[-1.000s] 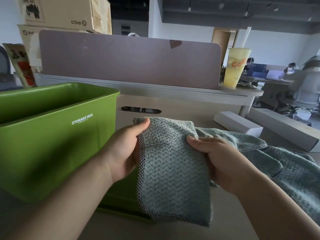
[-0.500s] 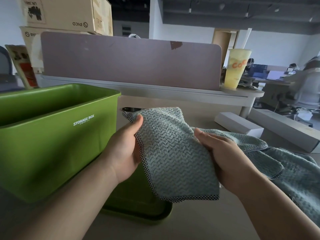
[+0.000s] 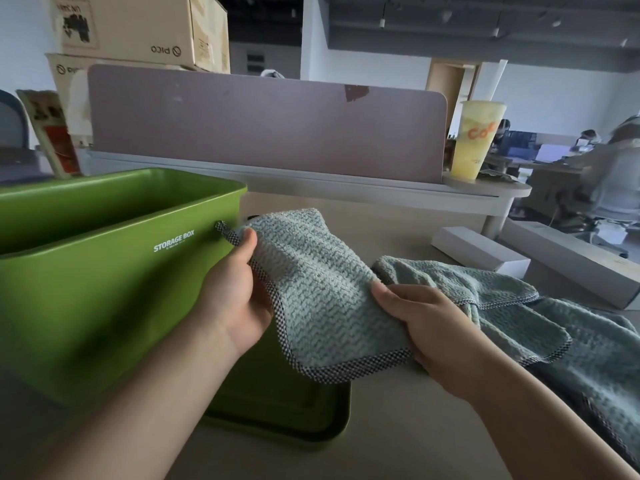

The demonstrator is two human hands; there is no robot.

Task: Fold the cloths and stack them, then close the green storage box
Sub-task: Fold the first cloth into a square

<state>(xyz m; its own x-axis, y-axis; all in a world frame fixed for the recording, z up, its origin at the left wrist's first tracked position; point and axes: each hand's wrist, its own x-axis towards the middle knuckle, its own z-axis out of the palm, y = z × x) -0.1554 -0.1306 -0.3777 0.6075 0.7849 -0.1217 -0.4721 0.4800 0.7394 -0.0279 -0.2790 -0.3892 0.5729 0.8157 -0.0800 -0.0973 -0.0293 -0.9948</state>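
Note:
A pale green textured cloth (image 3: pixel 322 292) with a checked border is held up above the table between both hands. My left hand (image 3: pixel 235 299) grips its left edge, thumb on top, right beside the green storage box (image 3: pixel 104 271), which stands open on the left. My right hand (image 3: pixel 426 323) grips the cloth's right side. The box's green lid (image 3: pixel 294 420) lies flat on the table under the cloth. More cloths of the same kind (image 3: pixel 554 323) lie crumpled on the table to the right.
Two long white boxes (image 3: pixel 481 252) (image 3: pixel 571 268) lie at the far right of the table. A mauve desk divider (image 3: pixel 266 123) runs across the back, with a yellow drink cup (image 3: pixel 476 140) at its right end. Cardboard boxes (image 3: pixel 138 26) are stacked behind the left.
The cloth has been lifted and turned from hanging down to lying flatter between my hands, moving left toward the storage box. The green lid underneath has come into sight.

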